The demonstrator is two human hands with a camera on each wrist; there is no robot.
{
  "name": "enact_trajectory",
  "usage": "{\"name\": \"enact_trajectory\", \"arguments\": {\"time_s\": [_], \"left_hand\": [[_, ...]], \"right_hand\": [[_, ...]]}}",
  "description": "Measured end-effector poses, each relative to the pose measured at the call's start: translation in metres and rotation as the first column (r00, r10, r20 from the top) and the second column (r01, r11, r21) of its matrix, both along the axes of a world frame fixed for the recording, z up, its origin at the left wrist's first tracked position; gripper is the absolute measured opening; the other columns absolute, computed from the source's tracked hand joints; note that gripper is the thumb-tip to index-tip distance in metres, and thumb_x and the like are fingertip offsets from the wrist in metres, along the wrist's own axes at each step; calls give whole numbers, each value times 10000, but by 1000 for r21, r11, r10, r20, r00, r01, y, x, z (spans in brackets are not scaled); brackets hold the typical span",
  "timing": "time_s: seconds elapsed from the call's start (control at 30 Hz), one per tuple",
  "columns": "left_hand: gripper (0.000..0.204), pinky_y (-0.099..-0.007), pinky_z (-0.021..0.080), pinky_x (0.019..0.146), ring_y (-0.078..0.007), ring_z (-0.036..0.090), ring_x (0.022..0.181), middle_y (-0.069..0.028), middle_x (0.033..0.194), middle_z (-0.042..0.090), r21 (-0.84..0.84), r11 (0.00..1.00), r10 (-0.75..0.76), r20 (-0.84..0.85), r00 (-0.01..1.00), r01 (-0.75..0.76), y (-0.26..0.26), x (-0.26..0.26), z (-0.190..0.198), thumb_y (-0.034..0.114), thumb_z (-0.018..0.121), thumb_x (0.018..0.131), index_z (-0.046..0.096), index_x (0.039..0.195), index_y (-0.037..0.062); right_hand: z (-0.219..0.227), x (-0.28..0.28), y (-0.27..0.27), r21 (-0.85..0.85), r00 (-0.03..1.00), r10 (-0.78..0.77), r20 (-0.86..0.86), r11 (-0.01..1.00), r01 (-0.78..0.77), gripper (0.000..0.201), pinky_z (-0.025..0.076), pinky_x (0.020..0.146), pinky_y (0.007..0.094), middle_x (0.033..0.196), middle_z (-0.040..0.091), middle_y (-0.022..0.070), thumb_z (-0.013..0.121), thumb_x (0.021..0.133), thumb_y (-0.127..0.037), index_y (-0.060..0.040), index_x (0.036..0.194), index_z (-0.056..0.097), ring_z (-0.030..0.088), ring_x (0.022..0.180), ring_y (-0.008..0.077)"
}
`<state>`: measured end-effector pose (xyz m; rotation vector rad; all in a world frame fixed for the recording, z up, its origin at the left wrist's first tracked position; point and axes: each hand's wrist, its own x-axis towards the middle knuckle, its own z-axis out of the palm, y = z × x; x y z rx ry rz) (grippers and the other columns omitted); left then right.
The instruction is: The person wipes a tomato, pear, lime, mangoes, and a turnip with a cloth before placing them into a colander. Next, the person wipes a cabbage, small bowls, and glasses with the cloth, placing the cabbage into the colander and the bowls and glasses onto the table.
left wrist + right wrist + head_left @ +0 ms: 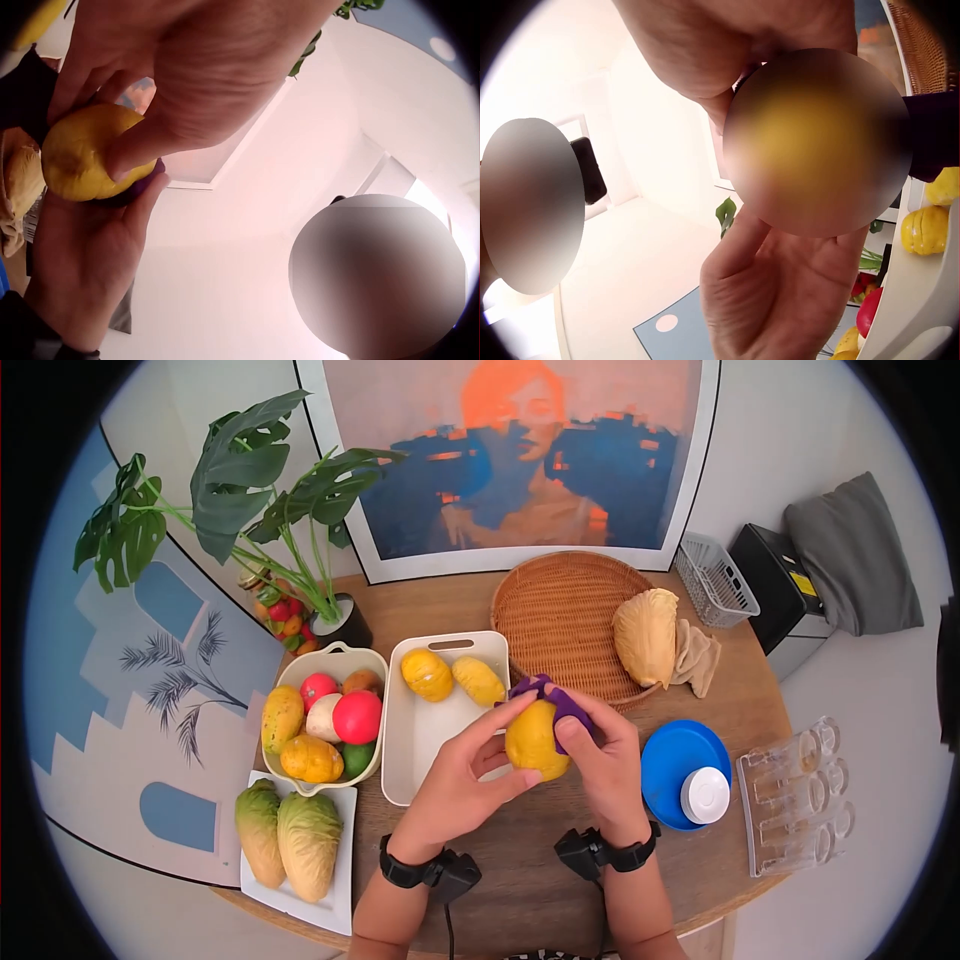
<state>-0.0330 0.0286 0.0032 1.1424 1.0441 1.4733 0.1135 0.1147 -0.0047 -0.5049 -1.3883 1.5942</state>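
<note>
Above the table's front, both hands hold one yellow fruit (pixel 535 742). My left hand (pixel 480 760) grips it from the left, thumb beneath and fingers over the top. My right hand (pixel 592 745) presses a purple cloth (pixel 556 700) against the fruit's far right side, thumb on the front. In the left wrist view the fruit (pixel 84 154) sits between the left hand (pixel 187 75) and the right palm (pixel 82 247), with the purple cloth (pixel 144 184) peeking out under it. The right wrist view shows the fruit (pixel 817 142) blurred, the right hand (pixel 735 45) above it and the left hand (pixel 780 285) below.
A white dish (pixel 425 760) holds two yellow fruits (pixel 428 674). Left of it are a bowl of mixed fruit (pixel 325 722) and two cabbages on a plate (pixel 290 840). Behind lies a wicker basket (pixel 555 615) with a cabbage (pixel 645 635). A blue plate (pixel 672 765) and clear tray (pixel 800 795) sit right.
</note>
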Motion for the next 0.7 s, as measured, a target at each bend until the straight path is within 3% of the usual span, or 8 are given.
{"name": "enact_trajectory", "arguments": {"time_s": [0.07,0.13,0.27,0.33,0.43,0.57,0.63,0.7], "left_hand": [[706,-356,447,1052,-198,532,1233,-104,1384,499,6,1000,6,-112,994,-6,-1,-2,-2,-68,691,814,404,1449,45],[716,-358,443,1060,-196,543,1218,-101,1383,502,99,995,26,-388,921,14,-1,-4,-3,-71,699,800,411,1445,43],[713,-362,450,1049,-208,548,1218,-114,1375,509,114,993,56,-463,884,-3,-1,-2,-3,-73,700,797,417,1440,44],[658,-364,460,1033,-234,548,1224,-146,1362,515,30,999,38,20,999,-39,1,-3,-3,-35,676,840,409,1436,44],[650,-384,464,1023,-256,544,1231,-171,1354,515,-33,995,102,259,961,-96,0,-9,2,14,636,896,334,1470,56],[635,-406,452,1034,-265,538,1238,-176,1363,500,-15,997,81,422,903,-82,-2,-10,6,60,579,950,254,1495,55],[617,-428,443,1043,-264,496,1283,-172,1406,451,-29,998,56,568,821,-48,1,-9,2,74,542,973,221,1499,46],[606,-427,439,1047,-263,473,1302,-168,1425,426,-7,999,38,583,812,-42,5,-6,-1,78,525,981,221,1503,43]], "right_hand": [[-4,0,0,-18,1000,-3,5,1000,4,348,478,884,246,1126,651,68,657,942,-154,26,1237,615,587,1003,98],[-8,1,2,-69,999,-16,30,997,18,331,475,870,239,1077,660,52,657,947,-182,24,1204,629,592,961,89],[-7,2,2,-97,1000,8,12,995,-7,344,468,857,229,1082,648,43,651,951,-195,19,1219,622,579,971,83],[-2,0,1,-58,998,19,-64,998,-23,384,463,864,229,1132,634,43,644,955,-195,12,1274,593,571,992,85],[2,2,-1,-39,995,93,41,995,-92,430,446,956,269,1273,599,83,630,958,-174,-2,1343,547,556,1121,124],[-6,-2,1,55,988,148,38,987,-150,463,391,1052,322,1433,491,149,621,952,-142,-15,1385,512,490,1279,196],[-10,-4,4,307,991,129,38,942,-134,450,343,1097,357,1521,371,193,621,935,-109,-32,1370,537,396,1381,266],[-10,-4,6,382,992,91,83,917,-116,441,345,1096,366,1527,358,201,624,927,-103,-38,1357,553,395,1383,289]]}}
